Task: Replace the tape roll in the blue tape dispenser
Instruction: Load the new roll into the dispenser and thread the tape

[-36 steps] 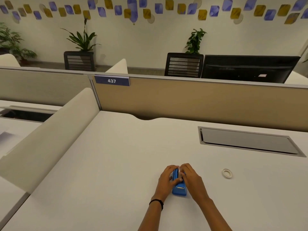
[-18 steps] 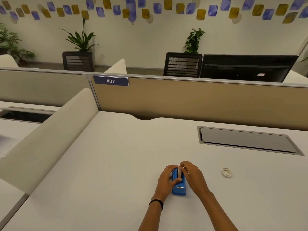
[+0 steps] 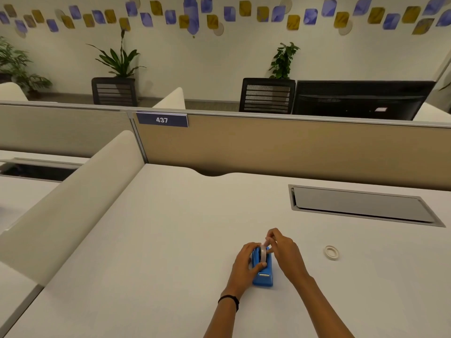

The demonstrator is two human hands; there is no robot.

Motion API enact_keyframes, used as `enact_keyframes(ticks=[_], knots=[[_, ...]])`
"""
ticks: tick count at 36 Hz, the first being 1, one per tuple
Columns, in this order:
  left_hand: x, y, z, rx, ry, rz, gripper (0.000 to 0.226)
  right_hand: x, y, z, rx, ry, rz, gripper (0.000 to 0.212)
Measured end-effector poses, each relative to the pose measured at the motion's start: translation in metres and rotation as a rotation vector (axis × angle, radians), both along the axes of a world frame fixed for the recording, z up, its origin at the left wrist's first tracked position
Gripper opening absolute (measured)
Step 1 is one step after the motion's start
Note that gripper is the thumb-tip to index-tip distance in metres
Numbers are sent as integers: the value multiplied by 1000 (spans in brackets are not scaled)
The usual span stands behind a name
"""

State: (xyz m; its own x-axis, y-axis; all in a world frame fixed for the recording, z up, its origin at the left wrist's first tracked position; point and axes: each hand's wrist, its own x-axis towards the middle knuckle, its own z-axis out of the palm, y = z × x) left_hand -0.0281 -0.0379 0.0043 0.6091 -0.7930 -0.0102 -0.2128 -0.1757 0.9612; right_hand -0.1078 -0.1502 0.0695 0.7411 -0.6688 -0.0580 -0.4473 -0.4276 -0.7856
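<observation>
The blue tape dispenser [image 3: 264, 274] stands on the white desk [image 3: 158, 240], its cutter end towards me. My left hand [image 3: 245, 265] wraps its left side, thumb across the top. A whitish tape roll [image 3: 263, 254] sits upright in the dispenser's slot. My right hand [image 3: 284, 250] is at the roll's right side, its fingertips pinched at the roll's top edge. A second white ring [image 3: 331, 252], seemingly a bare tape core, lies flat on the desk to the right, apart from both hands.
A grey recessed cable hatch [image 3: 361, 204] is set in the desk at the back right. A tan partition [image 3: 292, 147] closes the far edge and a cream curved divider [image 3: 73, 191] the left side.
My right hand's fingers have lifted from flat over the dispenser to a pinch at the roll's top. The roll now shows more between my hands. The dispenser has stayed in place.
</observation>
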Motion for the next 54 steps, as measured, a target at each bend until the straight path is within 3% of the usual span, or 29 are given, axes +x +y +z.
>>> enact_keyframes(ticks=[5, 17, 21, 26, 30, 33, 35, 40, 47, 51, 54], knots=[[-2, -1, 2, -15, 16, 6, 32, -1, -1, 0, 41, -15, -30, 21], [-2, -1, -3, -37, -9, 80, 25, -16, 13, 2, -234, -44, 79, 11], [-2, -2, -4, -33, -8, 78, 26, -24, 20, -5, -280, -56, 114, 29], [-2, -3, -2, -33, -18, 82, 24, -32, 30, -13, -376, -92, 125, 24], [-4, -3, -1, -26, -30, 97, 28, -38, 39, -20, -384, -141, 113, 46], [-5, -3, 1, -29, -37, 104, 29, -41, 41, -26, -384, -118, 138, 24], [-5, -3, 3, -35, -44, 106, 28, -42, 44, -29, -387, -114, 146, 22], [-6, -3, 3, -28, -35, 117, 28, -45, 48, -34, -424, -166, 166, 64], [-5, -3, 2, -25, -36, 120, 28, -46, 50, -39, -462, -113, 170, 45], [-6, -3, -2, -19, -26, 123, 29, -47, 51, -41, -511, -141, 177, 64], [-6, -4, -1, -19, -23, 123, 29, -46, 50, -41, -494, -134, 179, 62]])
